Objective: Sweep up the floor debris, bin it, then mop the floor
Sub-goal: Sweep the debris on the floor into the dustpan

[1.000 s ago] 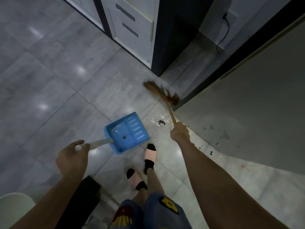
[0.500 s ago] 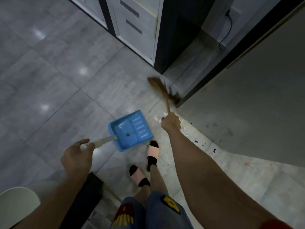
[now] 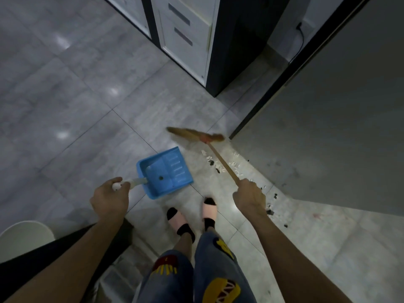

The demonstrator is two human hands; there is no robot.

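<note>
Here the sweeping step looks to be in hand, with binning and mopping not yet done. The right hand is curled round the wooden handle of a broom, whose bristle head sits ahead of that hand, near a dark door edge. The debris, pale flakes and dark bits, lies on the tiled floor between the bristles and the right hand, with more scattered just to that hand's right. The left hand grips the white handle of a blue dustpan, which sits just ahead of it, its open lip facing the debris. The next move probably calls for drawing the bristles back toward the pan's lip. No brand, label or writing can be read.
</note>
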